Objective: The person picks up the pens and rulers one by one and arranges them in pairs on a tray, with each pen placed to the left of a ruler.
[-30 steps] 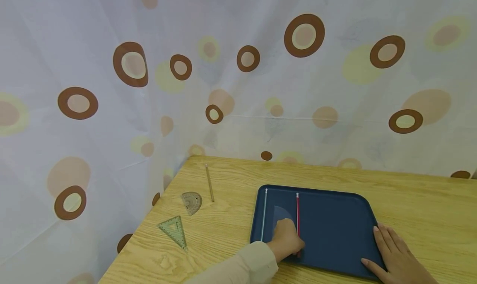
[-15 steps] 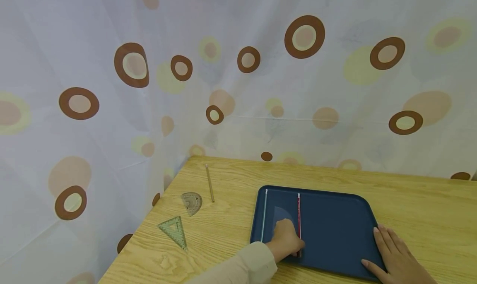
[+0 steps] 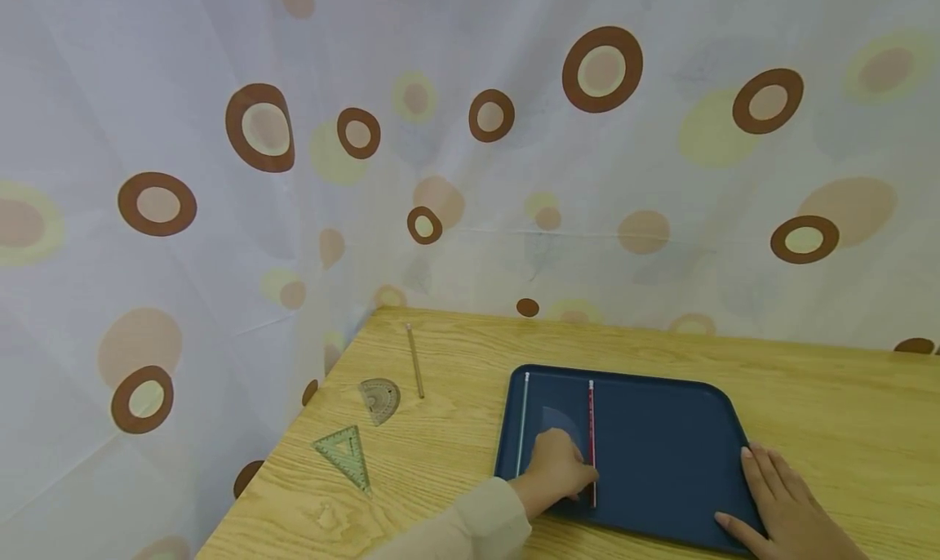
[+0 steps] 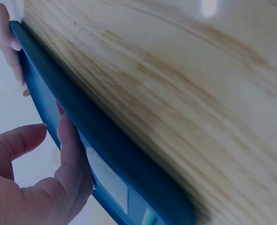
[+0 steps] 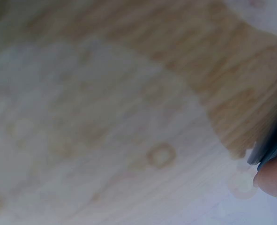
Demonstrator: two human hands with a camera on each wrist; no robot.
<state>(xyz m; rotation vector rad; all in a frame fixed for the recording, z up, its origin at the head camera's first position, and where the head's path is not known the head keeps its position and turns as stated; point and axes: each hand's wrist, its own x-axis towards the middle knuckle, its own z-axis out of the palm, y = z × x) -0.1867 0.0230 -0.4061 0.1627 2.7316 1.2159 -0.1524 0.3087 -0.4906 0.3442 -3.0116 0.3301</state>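
A dark blue tray [image 3: 668, 454] lies on the wooden table. Inside it a red pencil [image 3: 591, 429] and a pale green pencil [image 3: 524, 421] lie lengthwise, roughly parallel. Between them is a clear flat piece with a curved edge [image 3: 560, 421], partly covered by my left hand [image 3: 560, 466]. That hand is low over the tray beside the red pencil's near end. In the left wrist view its thumb [image 4: 28, 138] stands apart from the fingers, with nothing gripped between them. My right hand [image 3: 789, 503] rests on the tray's right edge, fingers extended.
Left of the tray, on the table [image 3: 455, 429], lie a plain wooden pencil [image 3: 415, 362], a clear protractor [image 3: 381, 400] and a green set square [image 3: 348, 455]. A patterned curtain [image 3: 573, 176] hangs behind the table and along its left side.
The red pencil has shifted slightly right and straightened. My left hand has let go of it and drawn slightly left. The right hand stays on the tray's edge.
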